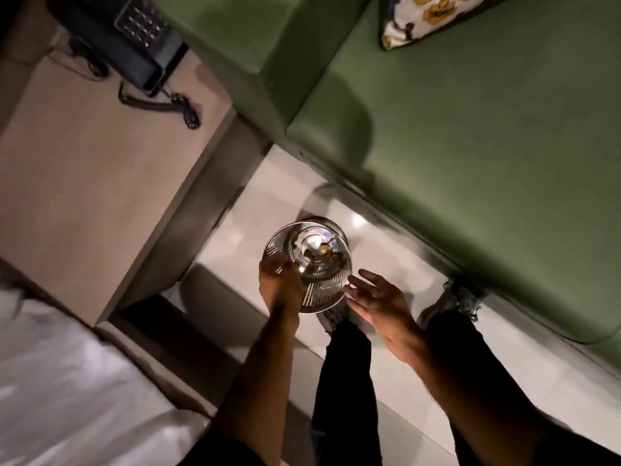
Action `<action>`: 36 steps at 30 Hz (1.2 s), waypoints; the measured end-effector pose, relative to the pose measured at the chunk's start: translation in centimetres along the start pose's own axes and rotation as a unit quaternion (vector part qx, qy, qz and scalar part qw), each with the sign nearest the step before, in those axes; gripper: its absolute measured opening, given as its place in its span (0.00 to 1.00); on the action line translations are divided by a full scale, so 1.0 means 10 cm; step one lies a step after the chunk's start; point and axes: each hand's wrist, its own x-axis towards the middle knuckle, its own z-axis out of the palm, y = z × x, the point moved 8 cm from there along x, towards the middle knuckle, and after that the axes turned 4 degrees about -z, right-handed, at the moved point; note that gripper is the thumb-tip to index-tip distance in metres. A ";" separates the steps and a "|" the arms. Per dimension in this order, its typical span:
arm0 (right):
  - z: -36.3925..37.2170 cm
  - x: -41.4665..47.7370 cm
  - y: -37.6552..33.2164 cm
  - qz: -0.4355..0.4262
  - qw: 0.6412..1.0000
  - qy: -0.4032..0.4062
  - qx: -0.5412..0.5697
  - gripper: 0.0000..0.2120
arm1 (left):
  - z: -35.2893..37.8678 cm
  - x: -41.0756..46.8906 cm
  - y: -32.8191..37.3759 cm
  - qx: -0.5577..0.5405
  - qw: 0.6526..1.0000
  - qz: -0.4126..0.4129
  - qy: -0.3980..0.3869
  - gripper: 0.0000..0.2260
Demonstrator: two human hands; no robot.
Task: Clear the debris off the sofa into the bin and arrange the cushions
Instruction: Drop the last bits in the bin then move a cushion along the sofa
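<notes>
A shiny round metal bin (pixel 307 267) with a perforated wall is held over the white floor, seen from above; small yellowish scraps lie at its bottom. My left hand (pixel 279 285) grips its rim on the left side. My right hand (pixel 378 297) is open with fingers spread, just touching or beside the bin's right rim. The green sofa (pixel 470 146) fills the upper right, its seat bare in view. A floral cushion (pixel 433 18) with yellow flowers lies at the sofa's top right, cut off by the frame.
A beige side table (pixel 84 183) on the left carries a black telephone (pixel 131 45) with a coiled cord. White bedding (pixel 60 391) lies at the lower left. My dark trouser legs and shoes (pixel 450 301) stand on the pale floor (pixel 268 196) in front of the sofa.
</notes>
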 end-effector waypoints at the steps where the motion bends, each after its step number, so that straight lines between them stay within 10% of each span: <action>1: -0.05 0.01 -0.20 -0.013 1.000 -0.014 -0.011 0.21 | -0.02 -0.05 0.23 0.034 0.997 0.064 0.027 0.10; 8: -0.67 -0.29 -2.91 -0.354 0.921 0.055 -0.152 0.18 | 0.66 -0.99 2.25 -0.049 0.909 0.409 -0.063 0.12; 17: -0.50 -0.55 -6.13 -0.429 0.824 0.026 -0.370 0.58 | 2.08 -1.75 4.06 -0.035 0.912 0.379 -0.154 0.44; 24: -0.04 -0.20 -6.45 -0.420 0.805 -0.079 -0.411 0.60 | 2.21 -1.69 4.42 0.001 0.899 0.365 -0.242 0.41; 36: -2.17 -0.54 -5.60 -0.510 0.828 0.113 -0.205 0.38 | 3.30 -2.40 4.33 0.132 0.816 0.396 -0.399 0.39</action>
